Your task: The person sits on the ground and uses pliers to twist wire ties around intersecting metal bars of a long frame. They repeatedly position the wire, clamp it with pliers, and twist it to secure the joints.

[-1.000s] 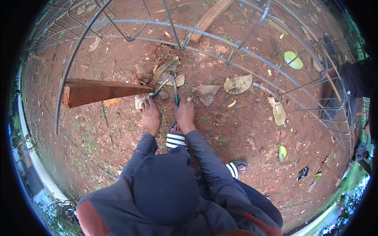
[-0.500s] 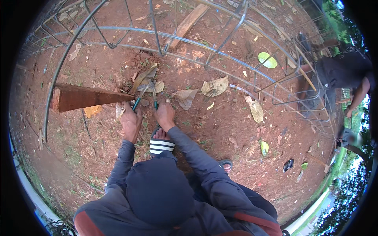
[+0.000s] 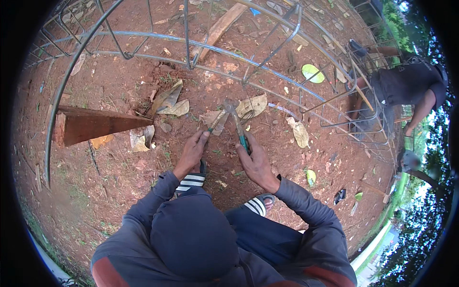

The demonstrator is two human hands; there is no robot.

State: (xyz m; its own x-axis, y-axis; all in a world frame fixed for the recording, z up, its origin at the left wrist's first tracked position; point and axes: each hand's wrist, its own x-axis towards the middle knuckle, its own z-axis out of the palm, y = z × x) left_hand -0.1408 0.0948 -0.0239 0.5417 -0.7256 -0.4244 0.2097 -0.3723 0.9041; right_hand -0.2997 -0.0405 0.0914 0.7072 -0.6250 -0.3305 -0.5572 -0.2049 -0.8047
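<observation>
Between my two hands is a pair of pincers (image 3: 230, 108) with green grips, its handles spread wide and its metal head pointing away from me. My left hand (image 3: 190, 152) is closed round the left grip. The right grip sits in my right hand (image 3: 257, 162), fingers wrapped about it. The pincers' head is just above the ground, close to a dry brown leaf (image 3: 252, 106); whether it touches the leaf I cannot tell. Any wire in the jaws is too small to make out.
A bent steel rebar cage (image 3: 201, 40) arches across the far side. To the left lies a reddish wooden beam (image 3: 103, 125), and a plank (image 3: 224, 28) rests beyond the bars. Another person (image 3: 401, 86) crouches at the right by the cage. Leaves litter the red soil.
Both hands have moved right with the pincers, away from the beam's tip. The handles are spread wider apart now. My right foot has come further into view.
</observation>
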